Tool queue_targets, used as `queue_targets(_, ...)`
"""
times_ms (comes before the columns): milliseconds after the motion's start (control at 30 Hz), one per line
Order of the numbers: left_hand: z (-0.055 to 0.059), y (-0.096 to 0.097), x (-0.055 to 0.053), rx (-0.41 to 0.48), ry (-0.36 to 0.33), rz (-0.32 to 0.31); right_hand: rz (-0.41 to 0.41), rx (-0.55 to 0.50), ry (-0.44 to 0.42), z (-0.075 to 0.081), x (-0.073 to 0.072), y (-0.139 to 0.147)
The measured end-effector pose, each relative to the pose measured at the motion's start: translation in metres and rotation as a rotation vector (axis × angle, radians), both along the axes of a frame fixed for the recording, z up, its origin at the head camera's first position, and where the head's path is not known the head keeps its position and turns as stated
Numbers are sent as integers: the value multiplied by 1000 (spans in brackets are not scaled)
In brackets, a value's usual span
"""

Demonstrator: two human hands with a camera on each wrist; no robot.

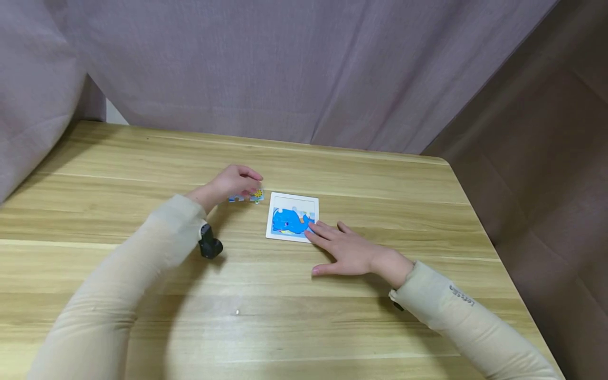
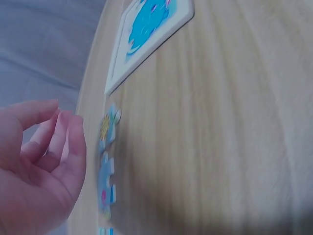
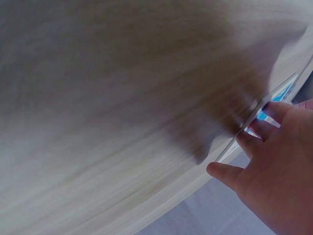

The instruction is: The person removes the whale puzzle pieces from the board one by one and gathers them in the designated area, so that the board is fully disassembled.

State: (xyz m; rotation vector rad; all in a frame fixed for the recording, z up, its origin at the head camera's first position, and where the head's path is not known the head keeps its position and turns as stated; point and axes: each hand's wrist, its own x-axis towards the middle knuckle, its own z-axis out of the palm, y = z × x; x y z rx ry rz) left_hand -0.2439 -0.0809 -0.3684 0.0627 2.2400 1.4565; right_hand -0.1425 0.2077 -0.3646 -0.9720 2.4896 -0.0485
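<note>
A white-framed jigsaw puzzle [image 1: 293,220] lies on the table, its lower part filled with a blue sea-animal picture and its upper part bare white. Spread fingers of my right hand [image 1: 349,252] rest over its right edge, the thumb pointing out to the left. Just left of the frame, my left hand [image 1: 235,180] hovers over loose puzzle pieces, its fingers loosely bent with no piece visible between them. One loose piece [image 2: 106,128] shows a yellow sun or flower; another piece [image 2: 104,183] beside it has a pink spot. The left hand partly covers these in the head view.
The wooden table [image 1: 266,327] runs back to a grey-mauve curtain [image 1: 228,68], with darker cloth [image 1: 532,174] along the right. A black wrist device [image 1: 209,243] hangs below the left cuff. A tiny pale speck [image 1: 237,312] lies toward the front.
</note>
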Motion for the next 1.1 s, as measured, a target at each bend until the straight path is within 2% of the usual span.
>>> queue_targets(200,-3,12,6,39,4,-96,-2,2,1,0,-1,0)
queue_targets(333,-6,18,10,42,-8,-136,-5,5,0,0,-1,0)
queue_targets(533,-10,23,12,18,-36,-161,-9,10,-8,1,-1,0)
queue_targets(700,-9,27,14,-5,-39,-176,-7,9,-7,1,-1,-1)
queue_targets(1100,-1,33,17,-112,15,-236,-9,10,-9,2,-1,-1)
